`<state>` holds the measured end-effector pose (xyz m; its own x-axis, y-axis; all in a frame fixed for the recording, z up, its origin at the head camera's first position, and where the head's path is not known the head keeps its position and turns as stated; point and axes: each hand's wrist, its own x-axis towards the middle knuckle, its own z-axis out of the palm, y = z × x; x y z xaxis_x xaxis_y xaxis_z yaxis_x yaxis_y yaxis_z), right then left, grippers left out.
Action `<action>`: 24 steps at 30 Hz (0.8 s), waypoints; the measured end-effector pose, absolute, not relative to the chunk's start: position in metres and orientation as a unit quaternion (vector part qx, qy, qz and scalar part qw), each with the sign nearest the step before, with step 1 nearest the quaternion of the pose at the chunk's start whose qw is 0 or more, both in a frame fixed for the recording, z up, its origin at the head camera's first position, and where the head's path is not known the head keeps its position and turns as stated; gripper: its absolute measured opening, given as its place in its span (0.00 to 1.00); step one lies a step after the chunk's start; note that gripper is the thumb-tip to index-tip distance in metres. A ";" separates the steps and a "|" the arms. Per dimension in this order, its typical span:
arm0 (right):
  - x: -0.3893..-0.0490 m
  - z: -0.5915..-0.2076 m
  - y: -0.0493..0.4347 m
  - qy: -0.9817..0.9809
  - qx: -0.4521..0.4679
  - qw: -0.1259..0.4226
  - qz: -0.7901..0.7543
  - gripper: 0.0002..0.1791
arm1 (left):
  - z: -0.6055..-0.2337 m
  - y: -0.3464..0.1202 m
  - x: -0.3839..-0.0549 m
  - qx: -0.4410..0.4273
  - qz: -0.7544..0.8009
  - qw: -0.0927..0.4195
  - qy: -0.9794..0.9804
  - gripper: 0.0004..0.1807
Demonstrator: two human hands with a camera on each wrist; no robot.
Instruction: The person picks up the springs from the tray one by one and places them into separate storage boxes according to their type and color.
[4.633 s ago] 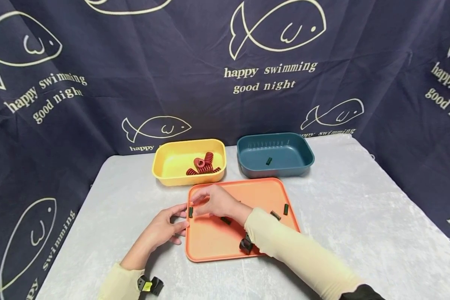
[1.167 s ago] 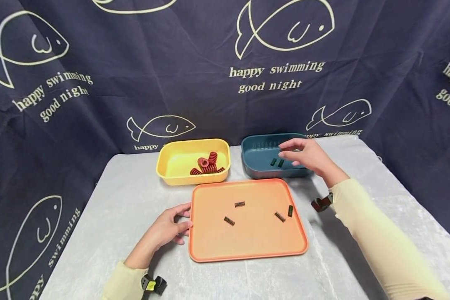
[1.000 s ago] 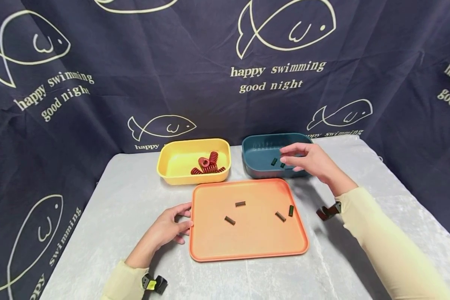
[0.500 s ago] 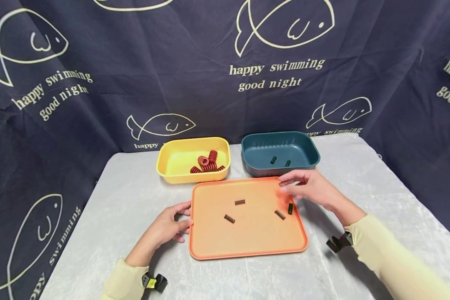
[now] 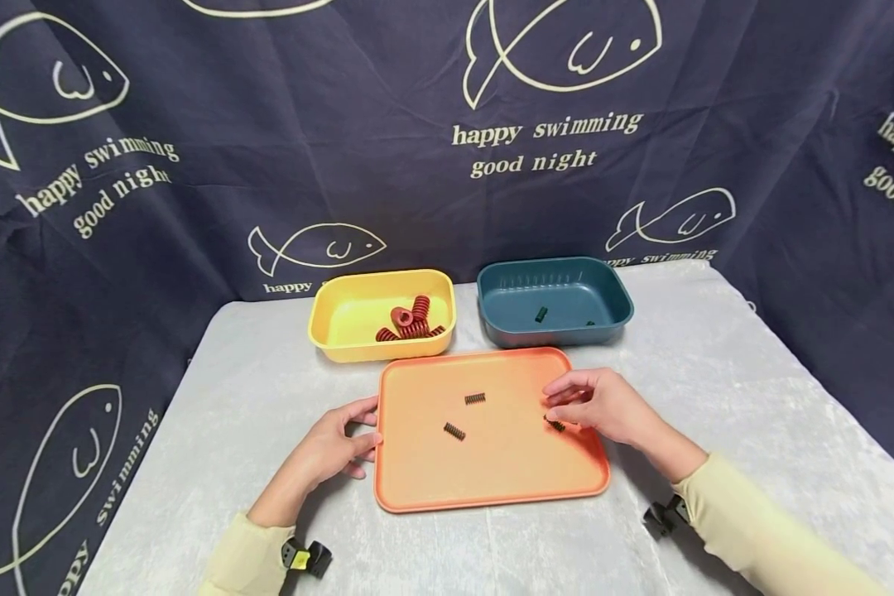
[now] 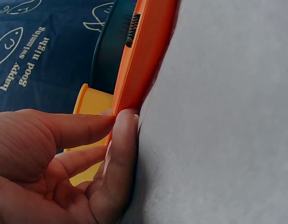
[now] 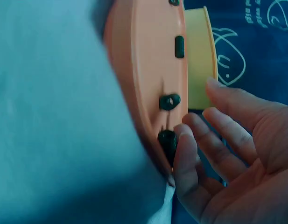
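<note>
My left hand (image 5: pixel 333 445) grips the left rim of the orange tray (image 5: pixel 417 488), thumb and fingers pinching the edge in the left wrist view. My right hand (image 5: pixel 603 406) hovers over the tray's right side, thumb and fingers apart. In the head view its fingertips are right at a dark coil spring (image 5: pixel 555 424). The right wrist view has a dark green spring (image 7: pixel 167 143) beside the fingers and a second spring (image 7: pixel 169 101) just past it, nothing between the fingertips. Two more springs, an upper one (image 5: pixel 475 398) and a lower one (image 5: pixel 454 431), lie mid-tray.
Behind the tray stand a yellow box (image 5: pixel 343 352) with several red springs (image 5: pixel 414 319) and a blue box (image 5: pixel 559 338). The blue one holds a small green spring (image 5: pixel 540 314) and another partly hidden by its front wall (image 5: pixel 590 323). A dark fish-print cloth (image 5: pixel 417 165) hangs behind.
The right hand carried the spring from the tray's left edge to the blue box, let it go, then came back to the tray's right side. That spring rolled rightward. The left hand stayed.
</note>
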<state>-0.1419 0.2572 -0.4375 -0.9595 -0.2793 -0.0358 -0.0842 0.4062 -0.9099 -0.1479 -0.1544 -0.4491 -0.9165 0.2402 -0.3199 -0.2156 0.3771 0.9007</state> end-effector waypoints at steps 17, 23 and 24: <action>-0.137 -0.439 0.235 0.902 -0.138 0.021 -0.408 0.11 | -0.449 -0.155 -0.148 0.009 0.555 0.204 0.806 0.34; -0.145 -0.429 0.243 0.849 -0.112 0.073 -0.511 0.10 | -0.450 -0.154 -0.148 0.005 0.553 0.204 0.807 0.34; -0.146 -0.427 0.244 0.840 -0.106 0.080 -0.525 0.11 | -0.450 -0.154 -0.148 0.004 0.553 0.205 0.808 0.34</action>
<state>-0.1465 0.2443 -0.4272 -0.9646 -0.2627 -0.0224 -0.0949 0.4251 -0.9001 -0.1483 -0.1543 -0.4501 -0.9161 0.2328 -0.3265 -0.2203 0.3881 0.8949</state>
